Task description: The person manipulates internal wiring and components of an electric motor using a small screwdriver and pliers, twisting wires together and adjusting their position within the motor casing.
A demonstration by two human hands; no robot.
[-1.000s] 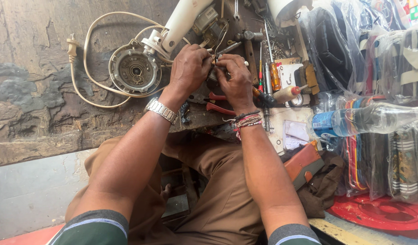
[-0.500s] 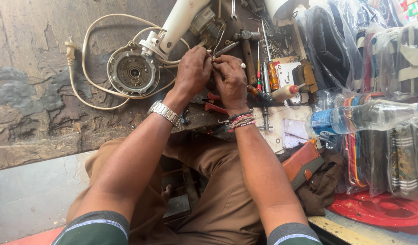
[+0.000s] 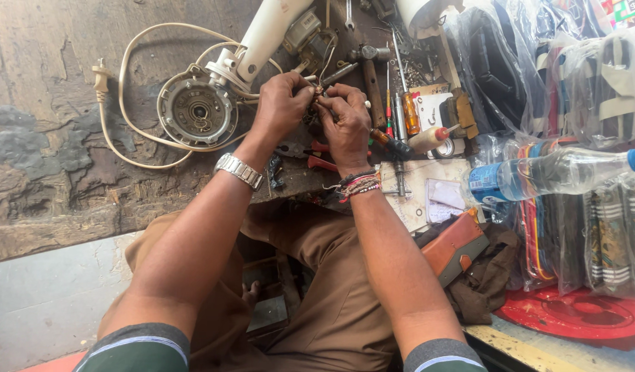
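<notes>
Worn wood counter (image 3: 49,172): left hand (image 3: 282,103) and right hand (image 3: 345,120) pinch a small wire-ended part (image 3: 318,90) between their fingertips (detail too small to tell), shifted slightly toward the round motor housing (image 3: 197,111) since a second ago, grip unchanged.

1. Both forearms reach forward and converge over the lap, elbows bent and spread apart
2. The left hand (image 3: 282,105) is curled, knuckles up, fingertips pinched together at its inner edge
3. The right hand (image 3: 345,122) is curled likewise, its fingertips meeting those of the left
4. The two hands touch at the fingertips, wrists angled inward
</notes>
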